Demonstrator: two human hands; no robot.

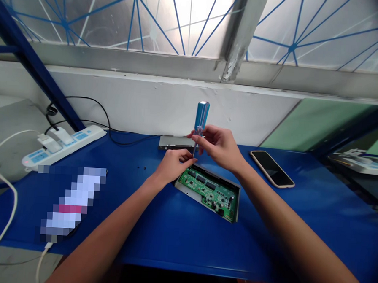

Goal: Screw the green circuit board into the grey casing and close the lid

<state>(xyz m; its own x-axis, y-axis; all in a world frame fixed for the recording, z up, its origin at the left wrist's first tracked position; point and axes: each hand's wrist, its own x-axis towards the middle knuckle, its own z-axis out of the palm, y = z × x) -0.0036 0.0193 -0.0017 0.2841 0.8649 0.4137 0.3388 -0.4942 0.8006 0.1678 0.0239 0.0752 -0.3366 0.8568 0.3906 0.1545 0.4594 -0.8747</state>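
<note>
A screwdriver (202, 114) with a clear blue handle stands nearly upright, its tip pointing down at the far left corner of a metal tray-like housing (189, 193). Inside that housing lies a green circuit board (212, 189) with black chips. My right hand (222, 146) is closed around the lower handle and shaft of the screwdriver. At the same corner my left hand (173, 165) has its thumb and fingers pinched together by the screwdriver's tip. Whatever it pinches is too small or hidden to name.
Behind the hands lies a flat metal case (176, 143). Two tiny dark screws (144, 168) sit to the left. A phone (272, 169) lies at right, a blurred-out lit device (73, 205) with a cable at left. A white power strip (65, 145) stands at the back left.
</note>
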